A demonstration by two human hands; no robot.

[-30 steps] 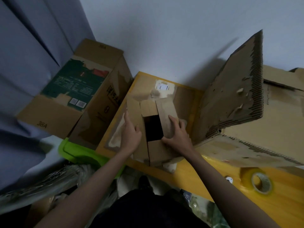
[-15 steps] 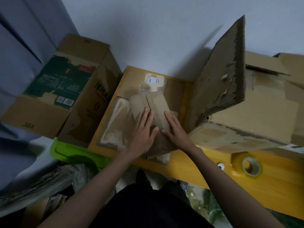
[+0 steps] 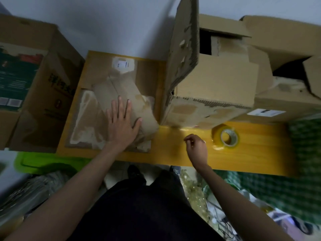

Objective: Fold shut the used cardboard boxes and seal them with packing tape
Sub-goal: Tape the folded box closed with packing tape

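Observation:
A worn brown cardboard box (image 3: 121, 84) lies on the yellow table (image 3: 257, 153), its top flaps folded down. My left hand (image 3: 122, 124) presses flat on those flaps with straight, spread fingers. My right hand (image 3: 197, 147) hovers over the table to the right of the box, fingers loosely curled and holding nothing. A roll of clear packing tape (image 3: 226, 137) stands on the table just right of my right hand, not touched.
A larger open box (image 3: 213, 80) with a raised torn flap stands right of the small one, more boxes (image 3: 286, 54) behind it. A printed box (image 3: 40, 80) stands at the left. Below the table edge lie a green bin (image 3: 43, 164) and plastic clutter.
My right hand left the box flaps and moved right toward the tape roll. My left hand stays pressed on the closed flaps. The view swung right.

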